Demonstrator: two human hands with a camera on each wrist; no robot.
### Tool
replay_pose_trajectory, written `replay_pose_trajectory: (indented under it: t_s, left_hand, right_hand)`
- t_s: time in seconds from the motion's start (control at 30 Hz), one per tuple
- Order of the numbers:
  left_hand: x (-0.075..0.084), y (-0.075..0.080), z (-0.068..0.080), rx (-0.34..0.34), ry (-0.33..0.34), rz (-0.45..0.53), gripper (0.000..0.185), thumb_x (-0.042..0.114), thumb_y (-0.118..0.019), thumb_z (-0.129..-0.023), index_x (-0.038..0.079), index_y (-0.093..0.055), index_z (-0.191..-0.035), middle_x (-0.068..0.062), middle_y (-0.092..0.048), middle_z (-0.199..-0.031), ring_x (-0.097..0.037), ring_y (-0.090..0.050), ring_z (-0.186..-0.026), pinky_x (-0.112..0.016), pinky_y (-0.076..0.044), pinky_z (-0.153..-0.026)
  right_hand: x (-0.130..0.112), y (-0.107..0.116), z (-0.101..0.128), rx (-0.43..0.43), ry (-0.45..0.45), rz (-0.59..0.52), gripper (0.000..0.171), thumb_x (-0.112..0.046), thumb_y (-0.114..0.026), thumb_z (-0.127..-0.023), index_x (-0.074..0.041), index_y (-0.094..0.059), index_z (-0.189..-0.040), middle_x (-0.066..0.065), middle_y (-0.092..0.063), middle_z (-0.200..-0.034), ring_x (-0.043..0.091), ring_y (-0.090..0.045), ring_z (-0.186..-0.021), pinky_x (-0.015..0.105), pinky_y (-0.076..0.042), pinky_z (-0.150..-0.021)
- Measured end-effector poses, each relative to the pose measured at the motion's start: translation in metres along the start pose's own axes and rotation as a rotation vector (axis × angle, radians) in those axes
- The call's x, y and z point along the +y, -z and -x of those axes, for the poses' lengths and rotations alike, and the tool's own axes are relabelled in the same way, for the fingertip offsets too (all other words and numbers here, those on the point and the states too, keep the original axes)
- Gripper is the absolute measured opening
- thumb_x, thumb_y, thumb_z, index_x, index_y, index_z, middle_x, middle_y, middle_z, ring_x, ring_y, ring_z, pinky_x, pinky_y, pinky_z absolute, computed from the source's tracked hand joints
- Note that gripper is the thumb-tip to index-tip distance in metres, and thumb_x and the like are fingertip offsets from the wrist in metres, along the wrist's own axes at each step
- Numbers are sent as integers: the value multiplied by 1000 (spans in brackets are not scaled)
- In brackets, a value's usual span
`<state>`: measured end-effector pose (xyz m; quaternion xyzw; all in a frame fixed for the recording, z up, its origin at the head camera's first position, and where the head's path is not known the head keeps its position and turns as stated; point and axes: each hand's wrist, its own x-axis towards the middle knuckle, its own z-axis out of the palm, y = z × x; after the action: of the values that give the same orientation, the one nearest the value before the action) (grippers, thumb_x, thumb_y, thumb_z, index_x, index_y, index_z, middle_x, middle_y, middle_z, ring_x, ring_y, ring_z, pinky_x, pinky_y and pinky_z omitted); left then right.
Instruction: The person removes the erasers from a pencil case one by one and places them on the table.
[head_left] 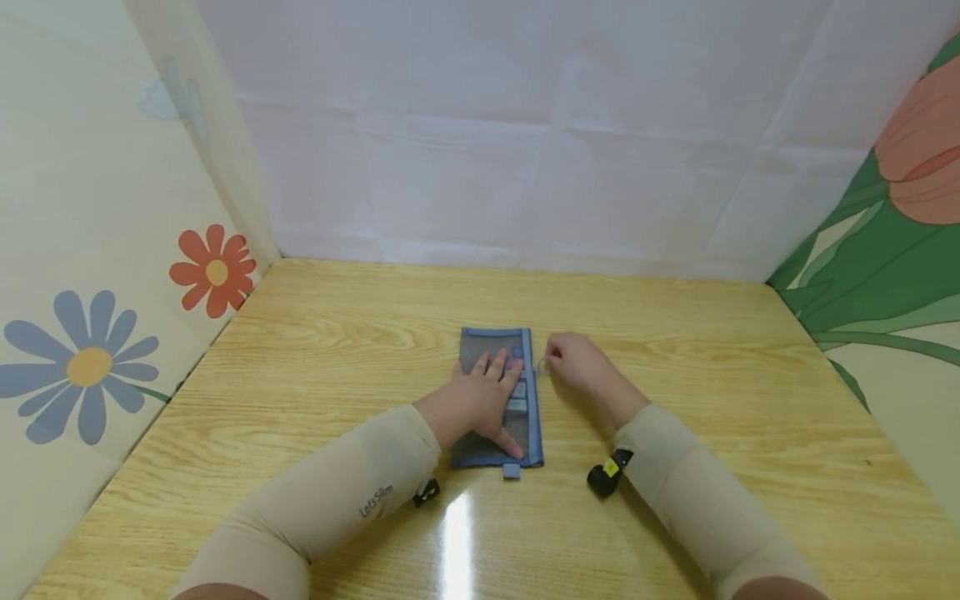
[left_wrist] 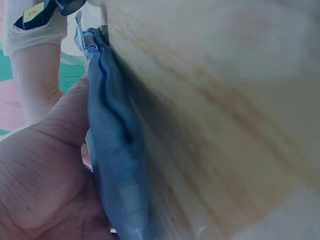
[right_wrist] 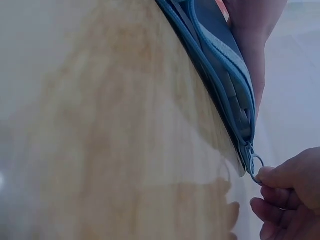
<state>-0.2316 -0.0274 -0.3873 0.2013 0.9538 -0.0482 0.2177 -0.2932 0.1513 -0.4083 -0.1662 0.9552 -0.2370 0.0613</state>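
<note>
A blue zip pouch [head_left: 487, 340] with a grey see-through mesh face lies flat on the table. Spread across that face, my left hand [head_left: 483, 400] presses it down with straight fingers. Light blue items inside show faintly through the mesh. Just past the pouch's right edge, my right hand [head_left: 577, 362] pinches the ring-shaped zip pull [right_wrist: 262, 162] between thumb and finger. In the right wrist view the zip gapes behind the slider [right_wrist: 249, 148], and contents can be seen within. The left wrist view has the pouch's blue edge [left_wrist: 117, 150] beside my left palm.
A small blue fabric tab [head_left: 512, 472] sticks out from the pouch's near edge. The wood-grain table [head_left: 360, 333] runs back to a white cloth wall [head_left: 465, 167]. Flower-printed panels [head_left: 90, 208] stand at both sides. Both wrists wear black cameras [head_left: 603, 479].
</note>
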Motion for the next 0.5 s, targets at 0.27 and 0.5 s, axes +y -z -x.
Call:
replay_pose_trajectory:
  t_s: [0.27,0.5]
  left_hand:
    - [1,4,4,-9,2,1,133,81,-59,-47,21,3,-148,-11,9,-152,-36,0,-138,-62,-11,-104]
    - [1,4,4,-14,-12,19,133,81,-60,-47,21,4,-148,-11,10,-152,-36,1,-138,-63,-10,-104]
  right_hand:
    - [2,0,-11,10,-1,36,11,-11,-57,-88,-10,-60,-77,3,-58,-77,19,-51,-71,30,-44,-63]
    - [1,2,-16,4,-21,36,11,-11,-56,-88,-9,-60,-79,4,-58,-78,19,-51,-72,30,-44,-63]
